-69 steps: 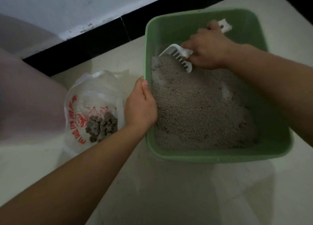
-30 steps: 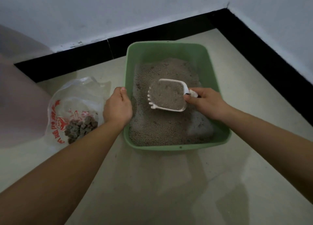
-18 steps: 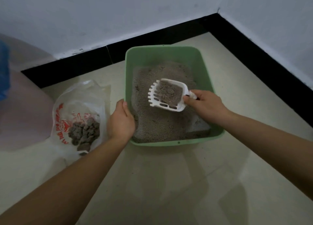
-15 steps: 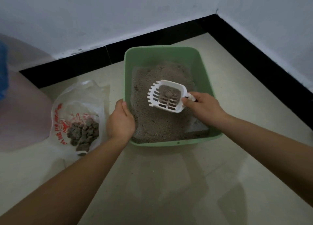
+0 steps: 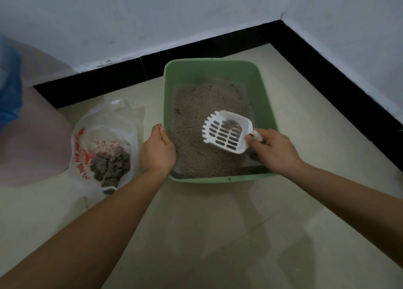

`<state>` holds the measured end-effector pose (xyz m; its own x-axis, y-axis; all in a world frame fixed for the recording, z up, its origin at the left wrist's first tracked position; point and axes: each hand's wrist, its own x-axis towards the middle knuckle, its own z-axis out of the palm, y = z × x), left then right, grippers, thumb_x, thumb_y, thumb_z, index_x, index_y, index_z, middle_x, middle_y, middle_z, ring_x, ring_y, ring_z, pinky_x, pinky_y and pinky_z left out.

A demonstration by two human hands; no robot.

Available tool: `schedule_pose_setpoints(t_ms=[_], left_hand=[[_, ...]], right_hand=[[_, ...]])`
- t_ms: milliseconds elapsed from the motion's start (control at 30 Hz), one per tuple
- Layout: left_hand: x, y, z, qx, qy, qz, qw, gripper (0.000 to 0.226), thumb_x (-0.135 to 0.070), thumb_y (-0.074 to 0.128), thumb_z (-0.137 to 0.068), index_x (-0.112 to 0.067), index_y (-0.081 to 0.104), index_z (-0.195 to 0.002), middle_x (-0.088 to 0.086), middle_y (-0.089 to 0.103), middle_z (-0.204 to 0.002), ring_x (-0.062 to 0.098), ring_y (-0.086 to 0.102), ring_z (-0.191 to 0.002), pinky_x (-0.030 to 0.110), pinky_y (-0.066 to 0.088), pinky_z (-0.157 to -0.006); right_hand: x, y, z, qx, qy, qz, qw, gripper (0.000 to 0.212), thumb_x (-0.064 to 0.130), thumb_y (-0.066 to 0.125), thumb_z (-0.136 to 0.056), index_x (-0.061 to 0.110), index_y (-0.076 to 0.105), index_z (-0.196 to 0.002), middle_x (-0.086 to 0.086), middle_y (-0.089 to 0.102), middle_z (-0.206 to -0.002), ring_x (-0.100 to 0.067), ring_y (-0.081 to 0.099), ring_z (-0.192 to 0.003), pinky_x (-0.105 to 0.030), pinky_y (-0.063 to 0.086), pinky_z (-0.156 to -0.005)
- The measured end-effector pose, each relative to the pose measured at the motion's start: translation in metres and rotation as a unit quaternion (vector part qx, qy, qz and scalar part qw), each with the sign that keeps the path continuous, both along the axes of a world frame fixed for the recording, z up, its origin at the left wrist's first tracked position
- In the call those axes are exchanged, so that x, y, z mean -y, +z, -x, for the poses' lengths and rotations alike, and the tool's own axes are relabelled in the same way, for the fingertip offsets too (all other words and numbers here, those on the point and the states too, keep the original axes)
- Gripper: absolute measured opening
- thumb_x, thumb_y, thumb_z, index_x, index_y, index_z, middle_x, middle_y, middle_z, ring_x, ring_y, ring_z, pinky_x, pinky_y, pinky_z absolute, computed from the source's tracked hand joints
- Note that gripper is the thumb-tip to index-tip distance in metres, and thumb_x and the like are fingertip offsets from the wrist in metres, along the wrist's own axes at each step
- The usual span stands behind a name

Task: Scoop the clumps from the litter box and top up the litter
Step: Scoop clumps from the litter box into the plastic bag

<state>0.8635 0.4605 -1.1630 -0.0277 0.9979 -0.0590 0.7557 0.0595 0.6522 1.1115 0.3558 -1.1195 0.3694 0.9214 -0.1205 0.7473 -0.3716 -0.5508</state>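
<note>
While our right hand (image 5: 275, 152) pinches the scoop (image 5: 226, 134) by its handle above the litter box (image 5: 268, 105), a small clump (image 5: 230, 124) lies inside the scoop; our left hand (image 5: 157, 152) grips the box's rim. It looks like light, stiff plastic, and we judge the handle the right hold.

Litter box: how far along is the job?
Done: clumps piled in the plastic bag. In hand: the right hand holds the scoop over the litter, one small clump on its slots; the left hand grips the litter box rim. Left: bag that clump, top up.

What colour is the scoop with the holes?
White, seen in the head view: the scoop.
</note>
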Motion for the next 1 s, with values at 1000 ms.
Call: schedule_pose_setpoints(t_ms=[1000], left_hand=[[0.003, 0.001, -0.002, -0.055, 0.002, -0.013, 0.998, 0.034, -0.036, 0.022, -0.104, -0.016, 0.049, -0.109, 0.020, 0.062, -0.091, 0.034, 0.054, -0.077, 0.035, 0.036, -0.065]], right_hand=[[0.061, -0.007, -0.008, 0.056, 0.003, 0.001, 0.998, 0.025, 0.044, 0.047, -0.099, 0.027, 0.066, -0.099, 0.001, 0.052, -0.078, -0.025, 0.055, -0.081, -0.038, 0.045, -0.076]])
